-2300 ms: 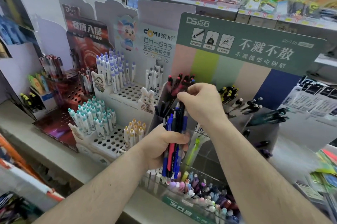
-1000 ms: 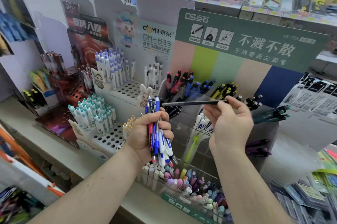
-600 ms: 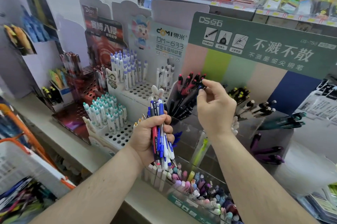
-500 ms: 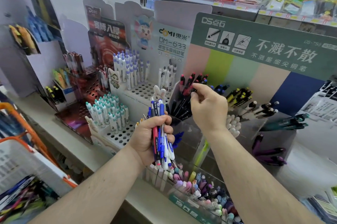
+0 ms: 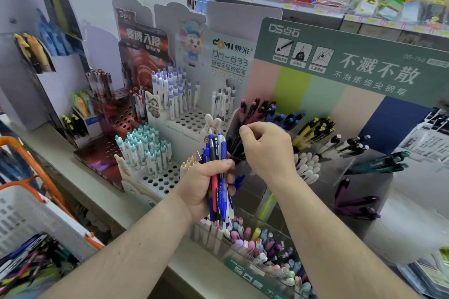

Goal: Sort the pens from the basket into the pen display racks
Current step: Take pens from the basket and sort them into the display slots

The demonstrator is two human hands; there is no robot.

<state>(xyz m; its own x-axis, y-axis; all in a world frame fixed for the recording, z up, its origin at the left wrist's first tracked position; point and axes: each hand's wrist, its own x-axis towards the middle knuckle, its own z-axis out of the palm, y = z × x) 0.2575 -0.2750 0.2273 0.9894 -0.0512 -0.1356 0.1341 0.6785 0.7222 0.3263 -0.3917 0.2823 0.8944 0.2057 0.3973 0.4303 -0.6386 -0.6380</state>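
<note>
Pens, a mixed bundle of blue, red and black click types, stood upright in the left hand, whose fingers and thumb were curled round the middle of the barrels, tips down and clickers up. The right hand hovered just beside the bundle's top, its thumb and forefinger pressed together at the mouth of the clear compartment of red- and blue-capped pens; whether a pen was caught in that pinch could not be told. Such pens looked light, stiff and smooth-sided, so a loose fist would probably let them slide; each was best drawn out by its clicker end with a two-finger pinch, while the other hand kept the rest squeezed mid-barrel. Just left of the hands, the white perforated rack held teal-capped pens in close rows, with open holes nearest the wrist. Right of the hands, yellow-and-black pens leaned outward, an easy snag for a sleeve or knuckle. Below, the front bin of pastel pens sat at the shelf edge, directly under the bundle. The white basket with its orange handle, more pens still inside, stood well apart at lower left, with free room between.
</note>
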